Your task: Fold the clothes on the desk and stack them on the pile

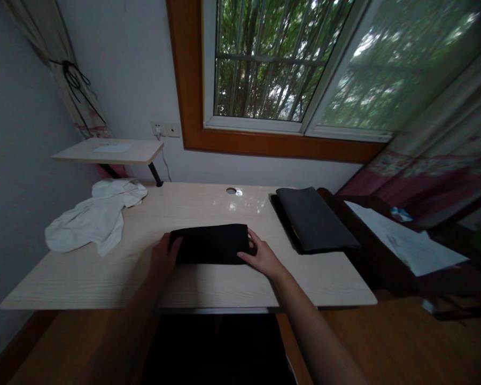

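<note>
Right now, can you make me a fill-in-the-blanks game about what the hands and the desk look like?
1. Both hands, the left hand and the right hand, touch a folded ____ cloth.
2. The crumpled white cloth lies to the ____ of the folded one.
3. Everything rests on a light wooden ____.
4. Above the desk, the window shows green ____.

Missing words: black; left; desk; trees

Two bare forearms, no sleeves, left hand, right hand, no rings visible
</note>
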Motion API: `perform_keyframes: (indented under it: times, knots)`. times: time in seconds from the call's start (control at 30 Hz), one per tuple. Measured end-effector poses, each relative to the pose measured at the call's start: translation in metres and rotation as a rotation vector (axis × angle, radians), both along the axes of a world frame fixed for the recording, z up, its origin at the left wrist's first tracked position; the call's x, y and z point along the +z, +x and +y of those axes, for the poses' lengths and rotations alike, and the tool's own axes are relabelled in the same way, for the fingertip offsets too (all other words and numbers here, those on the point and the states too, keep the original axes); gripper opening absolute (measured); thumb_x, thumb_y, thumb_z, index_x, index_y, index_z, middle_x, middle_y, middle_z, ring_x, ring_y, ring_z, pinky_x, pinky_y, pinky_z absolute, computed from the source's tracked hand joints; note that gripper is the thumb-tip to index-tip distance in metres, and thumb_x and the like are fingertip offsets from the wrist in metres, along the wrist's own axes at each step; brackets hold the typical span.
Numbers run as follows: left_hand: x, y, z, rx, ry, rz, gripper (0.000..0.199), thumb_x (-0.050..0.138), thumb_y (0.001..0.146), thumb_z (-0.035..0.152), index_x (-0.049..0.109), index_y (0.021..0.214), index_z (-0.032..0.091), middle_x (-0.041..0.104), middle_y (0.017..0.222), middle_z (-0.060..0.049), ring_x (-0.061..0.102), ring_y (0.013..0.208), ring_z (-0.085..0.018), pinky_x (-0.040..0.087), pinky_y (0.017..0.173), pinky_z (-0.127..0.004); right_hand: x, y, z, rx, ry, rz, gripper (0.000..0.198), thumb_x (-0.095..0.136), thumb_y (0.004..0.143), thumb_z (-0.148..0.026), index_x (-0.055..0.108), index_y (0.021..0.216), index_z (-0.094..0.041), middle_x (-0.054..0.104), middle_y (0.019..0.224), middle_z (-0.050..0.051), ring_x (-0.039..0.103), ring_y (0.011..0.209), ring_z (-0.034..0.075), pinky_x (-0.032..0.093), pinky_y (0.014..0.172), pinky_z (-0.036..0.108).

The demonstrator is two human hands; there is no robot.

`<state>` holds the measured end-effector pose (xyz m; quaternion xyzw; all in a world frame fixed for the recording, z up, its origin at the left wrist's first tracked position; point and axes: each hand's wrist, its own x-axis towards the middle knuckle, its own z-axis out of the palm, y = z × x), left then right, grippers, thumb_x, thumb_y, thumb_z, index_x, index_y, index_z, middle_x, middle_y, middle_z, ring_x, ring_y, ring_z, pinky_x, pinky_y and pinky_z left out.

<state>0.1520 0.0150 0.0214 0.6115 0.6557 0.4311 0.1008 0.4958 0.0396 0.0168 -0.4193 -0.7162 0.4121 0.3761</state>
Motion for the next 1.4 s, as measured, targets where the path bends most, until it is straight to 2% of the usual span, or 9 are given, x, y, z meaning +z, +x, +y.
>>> perform_keyframes:
  times: [0.2, 0.3, 0.4, 0.57, 0.8, 0.93, 1.07, 1.2, 1.4]
  knots:
    - [-0.002, 0.003, 0.0, -0.208, -0.028, -0.069, 0.044, 0.044, 0.101, 0.049, 0.059, 0.131, 0.019, 0.075, 0.108, -0.008, 0.072, 0.097, -0.024, 0.058, 0.086, -0.036, -0.001, 0.0, 0.004, -0.116, -0.081, 0.249, 0.087, 0.075, 0.087, -0.042, 0.03, 0.16, -0.027, 0.067, 0.073, -0.005, 0.064, 0.065, 0.016, 0.056, 0.063, 0.028]
    - [-0.004, 0.008, -0.002, -0.401, -0.115, -0.024, 0.079, 0.059, 0.094, 0.052, 0.029, 0.159, 0.019, 0.069, 0.129, -0.015, 0.07, 0.112, -0.028, 0.057, 0.094, -0.042, 0.002, 0.001, 0.007, -0.157, -0.118, 0.387, 0.082, 0.074, 0.087, -0.042, 0.033, 0.157, -0.03, 0.06, 0.072, -0.007, 0.058, 0.061, 0.013, 0.049, 0.059, 0.024]
    - [-0.006, 0.013, -0.003, -0.447, -0.226, 0.054, 0.114, 0.073, 0.083, 0.056, 0.004, 0.165, 0.018, 0.067, 0.13, -0.02, 0.069, 0.115, -0.035, 0.057, 0.094, -0.049, 0.004, 0.002, 0.008, -0.212, -0.141, 0.462, 0.073, 0.074, 0.088, -0.041, 0.041, 0.152, -0.031, 0.056, 0.076, -0.006, 0.054, 0.065, 0.012, 0.046, 0.061, 0.023]
    - [-0.009, 0.01, -0.006, -0.527, -0.236, 0.03, 0.102, 0.059, 0.095, 0.052, -0.009, 0.165, 0.02, 0.069, 0.126, -0.019, 0.072, 0.11, -0.031, 0.056, 0.095, -0.05, 0.004, 0.004, 0.01, -0.283, -0.129, 0.436, 0.062, 0.073, 0.088, -0.045, 0.051, 0.144, -0.033, 0.046, 0.076, -0.007, 0.046, 0.065, 0.012, 0.039, 0.059, 0.022]
    - [-0.021, 0.006, -0.005, -0.606, -0.13, 0.167, 0.122, 0.085, 0.074, 0.051, 0.01, 0.165, 0.023, 0.06, 0.143, -0.023, 0.062, 0.126, -0.042, 0.052, 0.103, -0.057, 0.0, 0.006, 0.017, -0.345, -0.137, 0.451, 0.053, 0.074, 0.084, -0.049, 0.059, 0.131, -0.028, 0.049, 0.074, -0.007, 0.046, 0.063, 0.013, 0.036, 0.057, 0.023]
    - [-0.022, 0.011, -0.005, -0.636, -0.088, 0.069, 0.121, 0.087, 0.074, 0.041, 0.008, 0.165, 0.031, 0.059, 0.144, -0.02, 0.071, 0.111, -0.034, 0.059, 0.094, -0.05, -0.007, 0.008, 0.024, -0.435, -0.131, 0.494, 0.05, 0.074, 0.082, -0.049, 0.059, 0.124, -0.026, 0.056, 0.077, -0.006, 0.052, 0.066, 0.014, 0.04, 0.06, 0.024]
    - [-0.016, 0.017, -0.008, -0.734, -0.08, -0.157, 0.106, 0.076, 0.086, 0.032, 0.003, 0.162, 0.039, 0.052, 0.151, -0.017, 0.072, 0.081, -0.015, 0.064, 0.077, -0.035, -0.016, 0.011, 0.03, -0.531, -0.105, 0.43, 0.053, 0.071, 0.084, -0.05, 0.057, 0.129, -0.027, 0.063, 0.085, -0.003, 0.06, 0.075, 0.017, 0.047, 0.067, 0.027]
    - [-0.009, 0.016, -0.008, -0.711, 0.001, -0.09, 0.08, 0.072, 0.09, 0.031, 0.027, 0.157, 0.036, 0.043, 0.154, -0.015, 0.067, 0.075, -0.008, 0.064, 0.078, -0.034, -0.02, 0.012, 0.033, -0.569, -0.078, 0.326, 0.061, 0.068, 0.086, -0.051, 0.053, 0.14, -0.028, 0.069, 0.113, 0.007, 0.067, 0.103, 0.024, 0.053, 0.091, 0.041]
    - [-0.004, 0.016, -0.003, -0.7, 0.205, 0.381, 0.043, 0.064, 0.095, 0.029, 0.06, 0.138, 0.033, 0.052, 0.152, -0.009, 0.062, 0.116, -0.023, 0.053, 0.104, -0.048, -0.023, 0.015, 0.032, -0.527, 0.111, 0.224, 0.064, 0.067, 0.087, -0.044, 0.049, 0.147, -0.03, 0.054, 0.149, 0.012, 0.053, 0.135, 0.029, 0.043, 0.113, 0.054]
